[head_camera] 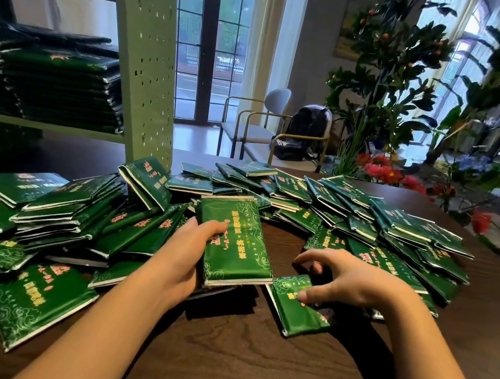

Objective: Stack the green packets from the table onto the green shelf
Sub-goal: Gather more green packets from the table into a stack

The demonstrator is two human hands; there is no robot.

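Several green packets (pixel 354 214) lie heaped across the dark wooden table (pixel 228 359). My left hand (pixel 187 252) grips a small stack of green packets (pixel 234 243) from its left side, thumb on top, held just above the table. My right hand (pixel 342 281) hovers with curled fingers over a single green packet (pixel 298 315) lying on the table; its thumb touches the packet's top face. The green shelf (pixel 146 47) stands at the back left, with stacked packets (pixel 59 85) on its board.
More packets are piled at the left (pixel 47 213) and one lies near the front edge (pixel 35 301). Beyond the table stand chairs (pixel 253 123) with a dark bag (pixel 301 135), and plants and flowers (pixel 421 119) at the right.
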